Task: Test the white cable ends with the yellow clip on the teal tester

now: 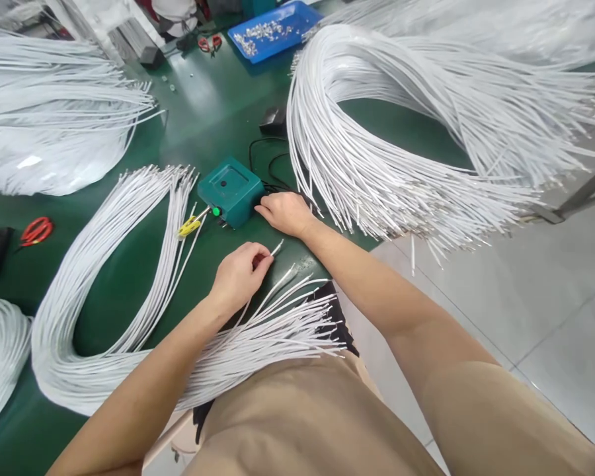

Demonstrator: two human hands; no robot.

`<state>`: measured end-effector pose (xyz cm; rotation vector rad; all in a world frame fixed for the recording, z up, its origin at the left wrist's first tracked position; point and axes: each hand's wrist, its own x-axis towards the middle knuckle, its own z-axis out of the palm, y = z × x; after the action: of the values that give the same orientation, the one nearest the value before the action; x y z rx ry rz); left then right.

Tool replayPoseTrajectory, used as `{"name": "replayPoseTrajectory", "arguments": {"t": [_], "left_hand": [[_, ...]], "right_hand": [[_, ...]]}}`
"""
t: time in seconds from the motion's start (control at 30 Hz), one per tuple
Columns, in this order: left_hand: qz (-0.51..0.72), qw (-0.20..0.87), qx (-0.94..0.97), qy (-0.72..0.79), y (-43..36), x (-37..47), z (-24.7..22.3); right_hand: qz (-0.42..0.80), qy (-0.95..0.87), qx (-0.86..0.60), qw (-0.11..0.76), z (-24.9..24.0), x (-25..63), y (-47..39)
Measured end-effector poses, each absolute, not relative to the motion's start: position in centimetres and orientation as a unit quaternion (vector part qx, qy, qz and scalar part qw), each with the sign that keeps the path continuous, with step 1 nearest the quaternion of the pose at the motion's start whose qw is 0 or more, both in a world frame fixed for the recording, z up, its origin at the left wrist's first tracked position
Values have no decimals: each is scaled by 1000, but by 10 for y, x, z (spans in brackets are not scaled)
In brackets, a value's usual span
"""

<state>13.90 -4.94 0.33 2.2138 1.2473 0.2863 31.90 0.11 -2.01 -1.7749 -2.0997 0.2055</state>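
Note:
My left hand (242,272) pinches one white wire (277,248) close to its end, which sticks out past the thumb and forefinger. That wire belongs to a looped bundle of white wires (54,337) whose near ends lie against my body. My right hand (286,213) is at the right side of a small green box (231,188), fingers curled together; whatever they hold is hidden. On the box's front are a green button (217,211) and a metal rod with a yellow piece (190,227) on it, beside the bundle's far ends.
A large wire bundle (322,125) arches at the right, its ends overhanging the table edge. More wires (54,119) lie at the left. A blue tray (262,56) holds small metal parts. Red-handled scissors (36,231) lie left; a black cord (252,153) runs behind the box.

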Motion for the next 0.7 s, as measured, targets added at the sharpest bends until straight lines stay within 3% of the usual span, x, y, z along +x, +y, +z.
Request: {"name": "replayPoseTrajectory", "arguments": {"t": [0.1, 0.2, 0.37, 0.7], "left_hand": [[191, 446, 702, 522, -40, 119, 11], [279, 529, 594, 538, -32, 99, 21], [342, 521, 561, 545, -25, 75, 28], [376, 513, 568, 523, -20, 53, 26]], "right_hand": [[143, -736, -619, 234, -13, 318, 0], [315, -706, -550, 317, 3, 309, 3], [485, -657, -470, 334, 36, 271, 17], [505, -646, -488, 298, 53, 225, 29]]}}
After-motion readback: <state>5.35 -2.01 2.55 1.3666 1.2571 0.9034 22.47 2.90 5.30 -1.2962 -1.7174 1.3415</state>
